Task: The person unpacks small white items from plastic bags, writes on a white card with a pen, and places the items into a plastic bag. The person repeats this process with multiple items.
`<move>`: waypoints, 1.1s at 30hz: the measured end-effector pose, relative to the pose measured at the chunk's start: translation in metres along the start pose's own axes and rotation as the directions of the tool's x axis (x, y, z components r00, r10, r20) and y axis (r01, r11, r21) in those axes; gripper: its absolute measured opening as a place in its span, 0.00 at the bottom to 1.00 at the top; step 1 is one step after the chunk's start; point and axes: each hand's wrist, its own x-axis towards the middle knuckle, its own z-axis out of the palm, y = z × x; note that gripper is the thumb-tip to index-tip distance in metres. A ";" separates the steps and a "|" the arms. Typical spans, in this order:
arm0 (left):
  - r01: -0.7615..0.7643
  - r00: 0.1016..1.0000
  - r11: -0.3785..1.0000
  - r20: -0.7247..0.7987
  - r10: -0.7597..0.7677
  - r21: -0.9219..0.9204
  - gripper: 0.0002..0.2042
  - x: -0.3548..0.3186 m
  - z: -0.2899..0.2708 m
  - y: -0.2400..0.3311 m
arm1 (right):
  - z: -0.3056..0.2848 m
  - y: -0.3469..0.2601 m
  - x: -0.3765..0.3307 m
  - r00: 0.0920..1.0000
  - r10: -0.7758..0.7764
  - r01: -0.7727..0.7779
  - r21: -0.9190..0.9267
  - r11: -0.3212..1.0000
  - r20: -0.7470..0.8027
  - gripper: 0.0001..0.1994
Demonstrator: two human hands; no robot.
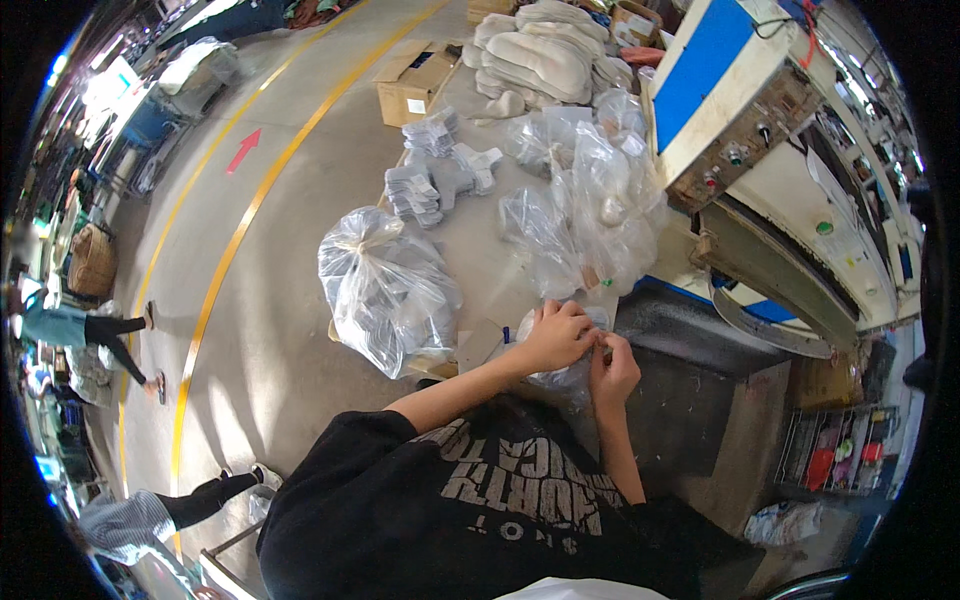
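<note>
Both my hands meet at the near end of the table, over a small clear plastic bag (566, 381). My left hand (558, 335) has its fingers bent down and closed on the top of this bag. Beside it, my right hand (612, 372) pinches at the same gathered plastic, thumb and fingers together. What lies inside the bag is mostly hidden by my hands and arms. To the left sits a large knotted clear bag (385, 285) full of grey pieces. Further off are more clear plastic bags (600, 190), loosely heaped.
Stacks of grey cut pieces (415, 190) lie on the table (478, 255), with pale sole-shaped pieces (540, 60) behind. A cardboard box (410, 85) stands at the far left. A large white and blue machine (740, 110) rises at the right. Two people walk along the aisle on the left.
</note>
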 end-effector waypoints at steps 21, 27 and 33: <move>0.298 0.947 0.918 -0.043 -0.319 -0.262 0.10 0.017 0.009 0.018 | 0.004 -0.009 0.005 0.992 0.068 -0.056 -0.109 0.992 0.107 0.10; 0.379 0.916 0.898 -0.048 -0.399 -0.225 0.09 0.028 0.008 0.009 | 0.003 -0.009 -0.005 0.973 0.147 -0.136 -0.073 0.988 0.175 0.11; 0.354 0.912 0.911 -0.139 -0.387 -0.213 0.06 0.021 0.017 -0.004 | 0.003 0.004 -0.035 0.930 0.286 -0.280 -0.056 0.958 0.230 0.15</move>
